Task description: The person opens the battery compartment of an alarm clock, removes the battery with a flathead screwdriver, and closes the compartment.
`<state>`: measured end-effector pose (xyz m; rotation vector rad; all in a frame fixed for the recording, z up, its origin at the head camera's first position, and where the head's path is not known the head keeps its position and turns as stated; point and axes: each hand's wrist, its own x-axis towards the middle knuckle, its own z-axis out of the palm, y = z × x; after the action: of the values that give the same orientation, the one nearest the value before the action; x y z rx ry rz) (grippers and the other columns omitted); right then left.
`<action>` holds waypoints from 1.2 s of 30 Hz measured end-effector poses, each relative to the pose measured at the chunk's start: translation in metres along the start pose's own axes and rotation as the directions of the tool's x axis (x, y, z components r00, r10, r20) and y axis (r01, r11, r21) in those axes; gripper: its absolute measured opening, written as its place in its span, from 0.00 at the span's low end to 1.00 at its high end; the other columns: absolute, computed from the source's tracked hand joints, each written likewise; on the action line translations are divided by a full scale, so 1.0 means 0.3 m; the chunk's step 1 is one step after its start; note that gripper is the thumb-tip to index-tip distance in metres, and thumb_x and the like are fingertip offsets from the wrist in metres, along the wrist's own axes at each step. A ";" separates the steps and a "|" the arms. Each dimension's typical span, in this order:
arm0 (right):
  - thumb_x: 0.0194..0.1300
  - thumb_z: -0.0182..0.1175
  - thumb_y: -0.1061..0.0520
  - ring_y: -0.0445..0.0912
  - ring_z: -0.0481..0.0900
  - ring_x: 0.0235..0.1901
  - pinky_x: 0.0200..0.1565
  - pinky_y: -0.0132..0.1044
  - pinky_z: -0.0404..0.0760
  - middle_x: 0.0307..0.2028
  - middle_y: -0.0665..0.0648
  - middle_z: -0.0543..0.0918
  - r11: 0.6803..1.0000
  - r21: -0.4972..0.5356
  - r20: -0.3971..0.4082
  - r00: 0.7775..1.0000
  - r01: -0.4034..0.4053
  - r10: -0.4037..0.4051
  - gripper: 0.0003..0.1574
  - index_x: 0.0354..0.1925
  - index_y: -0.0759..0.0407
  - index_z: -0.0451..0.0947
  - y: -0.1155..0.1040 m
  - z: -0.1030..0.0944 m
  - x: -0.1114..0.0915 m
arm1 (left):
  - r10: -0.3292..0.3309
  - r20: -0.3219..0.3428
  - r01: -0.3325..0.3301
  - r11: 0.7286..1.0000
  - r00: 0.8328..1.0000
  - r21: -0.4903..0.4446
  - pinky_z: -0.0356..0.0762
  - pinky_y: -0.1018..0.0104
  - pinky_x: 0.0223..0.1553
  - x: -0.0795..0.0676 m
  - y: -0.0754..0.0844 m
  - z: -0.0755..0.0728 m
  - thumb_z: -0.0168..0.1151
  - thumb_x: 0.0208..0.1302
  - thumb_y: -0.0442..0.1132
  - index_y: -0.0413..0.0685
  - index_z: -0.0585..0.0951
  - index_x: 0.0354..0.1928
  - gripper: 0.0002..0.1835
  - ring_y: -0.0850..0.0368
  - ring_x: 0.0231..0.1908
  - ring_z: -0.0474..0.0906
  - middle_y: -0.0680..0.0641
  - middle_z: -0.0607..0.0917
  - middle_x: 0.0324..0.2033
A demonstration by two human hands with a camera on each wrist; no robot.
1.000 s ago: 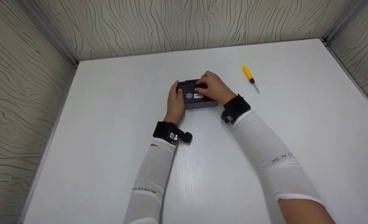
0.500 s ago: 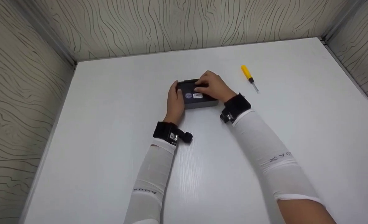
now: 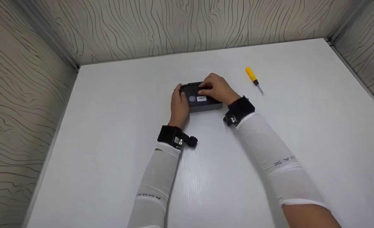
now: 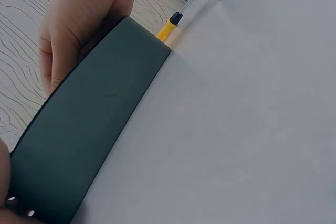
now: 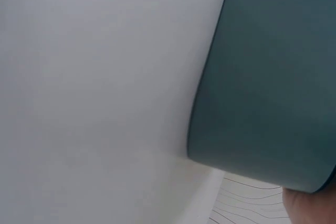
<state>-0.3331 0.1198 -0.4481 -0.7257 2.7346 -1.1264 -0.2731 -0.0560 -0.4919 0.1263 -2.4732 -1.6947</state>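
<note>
A dark, box-shaped device [image 3: 206, 107] with a grey side lies on the white table, its black face up. That face carries a round sticker [image 3: 192, 98] and a white label [image 3: 202, 98]. My left hand [image 3: 179, 109] grips the device's left end, thumb along the upper face. Bent over its right part is my right hand [image 3: 220, 90], thumb and forefinger at the face near the far edge; I cannot tell whether they pinch a small part. Both wrist views show the smooth side of the device [image 4: 94, 108] up close, turned blue-green there.
A screwdriver [image 3: 251, 74] with a yellow handle lies on the table beyond the right hand, its shaft pointing toward the near right. Wood-patterned panels [image 3: 161, 28] stand along the table's back and sides.
Both hands keep their places on the device, with only tiny shifts of the left hand and the view. The screwdriver stays where it was.
</note>
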 end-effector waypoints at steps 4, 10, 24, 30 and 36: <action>0.65 0.70 0.56 0.55 0.76 0.51 0.59 0.48 0.73 0.47 0.64 0.78 1.000 0.006 -0.001 1.000 0.000 0.000 0.19 0.51 0.67 0.85 -0.001 0.000 0.001 | -0.004 0.000 0.004 1.000 1.000 0.000 0.53 0.61 0.75 0.000 0.003 0.001 0.38 0.82 0.36 0.40 0.58 0.77 0.26 0.50 0.76 0.55 0.39 0.62 0.75; 0.65 0.70 0.56 0.55 0.76 0.52 0.60 0.48 0.72 0.47 0.64 0.78 1.000 0.008 -0.004 1.000 -0.002 0.002 0.19 0.51 0.67 0.85 -0.001 -0.001 0.002 | -0.007 -0.005 0.007 1.000 1.000 0.000 0.53 0.60 0.75 0.005 0.002 0.002 0.38 0.82 0.36 0.40 0.58 0.77 0.26 0.49 0.76 0.55 0.39 0.62 0.75; 0.66 0.69 0.57 0.56 0.76 0.53 0.60 0.49 0.72 0.48 0.65 0.79 1.000 -0.013 0.009 1.000 0.003 -0.003 0.19 0.51 0.67 0.85 -0.004 -0.004 0.004 | -0.008 -0.015 0.008 1.000 1.000 -0.004 0.54 0.61 0.75 0.002 0.002 0.005 0.39 0.81 0.35 0.40 0.59 0.77 0.25 0.48 0.75 0.57 0.38 0.64 0.74; 0.66 0.70 0.58 0.56 0.76 0.52 0.59 0.49 0.73 0.47 0.65 0.79 1.000 -0.008 -0.005 1.000 0.017 -0.017 0.18 0.50 0.67 0.86 -0.001 -0.002 0.003 | -0.016 -0.006 0.016 1.000 1.000 0.007 0.54 0.60 0.75 0.000 0.007 0.004 0.38 0.81 0.36 0.41 0.58 0.77 0.26 0.49 0.76 0.55 0.39 0.63 0.74; 0.65 0.70 0.58 0.56 0.76 0.51 0.59 0.48 0.73 0.46 0.65 0.79 1.000 0.001 -0.016 1.000 0.020 -0.020 0.18 0.49 0.67 0.86 -0.005 -0.003 0.002 | -0.011 -0.011 0.012 1.000 1.000 0.006 0.55 0.60 0.75 0.002 0.004 0.004 0.39 0.81 0.35 0.40 0.59 0.77 0.26 0.48 0.75 0.56 0.39 0.64 0.74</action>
<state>-0.3332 0.1193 -0.4463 -0.7488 2.7455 -1.1418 -0.2739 -0.0547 -0.4912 0.1504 -2.4749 -1.6862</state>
